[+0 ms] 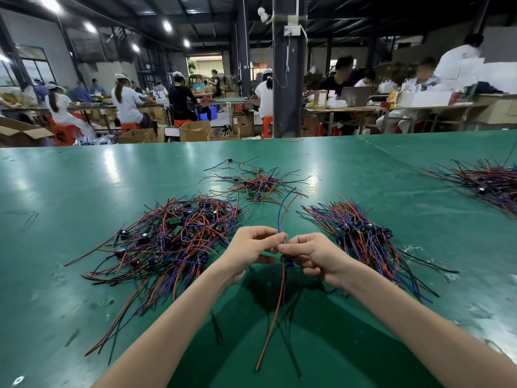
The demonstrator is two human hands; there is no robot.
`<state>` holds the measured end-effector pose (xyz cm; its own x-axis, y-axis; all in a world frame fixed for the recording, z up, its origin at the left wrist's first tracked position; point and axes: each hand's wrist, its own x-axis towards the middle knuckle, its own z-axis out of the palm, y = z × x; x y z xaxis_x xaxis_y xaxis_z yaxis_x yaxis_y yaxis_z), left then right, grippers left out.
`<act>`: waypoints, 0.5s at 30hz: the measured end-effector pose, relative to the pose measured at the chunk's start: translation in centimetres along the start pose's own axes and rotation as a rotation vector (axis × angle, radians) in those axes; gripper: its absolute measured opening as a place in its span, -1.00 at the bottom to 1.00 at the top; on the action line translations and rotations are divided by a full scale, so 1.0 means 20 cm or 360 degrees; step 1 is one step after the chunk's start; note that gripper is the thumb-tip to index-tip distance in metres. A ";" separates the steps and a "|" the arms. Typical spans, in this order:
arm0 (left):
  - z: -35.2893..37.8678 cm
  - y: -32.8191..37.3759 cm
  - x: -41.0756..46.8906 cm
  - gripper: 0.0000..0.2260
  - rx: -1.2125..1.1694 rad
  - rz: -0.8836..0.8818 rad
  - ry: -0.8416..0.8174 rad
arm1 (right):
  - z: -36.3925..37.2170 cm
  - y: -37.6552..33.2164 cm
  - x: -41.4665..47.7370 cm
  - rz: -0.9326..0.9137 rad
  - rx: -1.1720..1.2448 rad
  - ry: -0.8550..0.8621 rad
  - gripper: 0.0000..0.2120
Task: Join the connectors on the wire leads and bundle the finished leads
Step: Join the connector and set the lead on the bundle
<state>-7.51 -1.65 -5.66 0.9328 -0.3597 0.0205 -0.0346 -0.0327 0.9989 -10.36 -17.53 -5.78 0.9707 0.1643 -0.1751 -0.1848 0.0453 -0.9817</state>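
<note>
Left hand (250, 245) and right hand (312, 254) meet fingertip to fingertip, both pinching a thin red-and-blue wire lead (284, 278), its small dark blue connector (287, 263) under the right thumb, above the glossy green table (84, 191). Tangled red-blue-black lead pile (173, 239) left of that lead, a second pile (363, 236) right of it.

Only 2 forearms and 2 hands of the person show. The left forearm (173, 317) and right forearm (405, 312) are slender and bare along all their visible length, up to the lower edge. The left hand (249, 247) and right hand (313, 256) are bare too, with slim fingers and narrow wrists.
</note>
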 end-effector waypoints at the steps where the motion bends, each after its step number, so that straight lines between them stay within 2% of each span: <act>1: 0.00 0.00 0.00 -0.91 0.0012 -0.0011 -0.0001 | 0.00 0.00 0.00 0.0002 -0.0018 0.0009 -0.93; 5: -0.02 0.01 0.00 -0.98 0.0055 0.0002 0.0014 | 0.01 0.02 0.00 0.0021 -0.0060 -0.0024 -0.83; 15: 0.00 0.01 0.00 -0.98 0.0005 0.0078 -0.0010 | 0.00 0.02 0.00 0.0107 0.0012 -0.0087 -0.80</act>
<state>-7.53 -1.71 -5.51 0.9277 -0.3669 0.0689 -0.0810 -0.0177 0.9966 -10.45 -17.42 -6.17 0.9463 0.2210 -0.2359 -0.2505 0.0401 -0.9673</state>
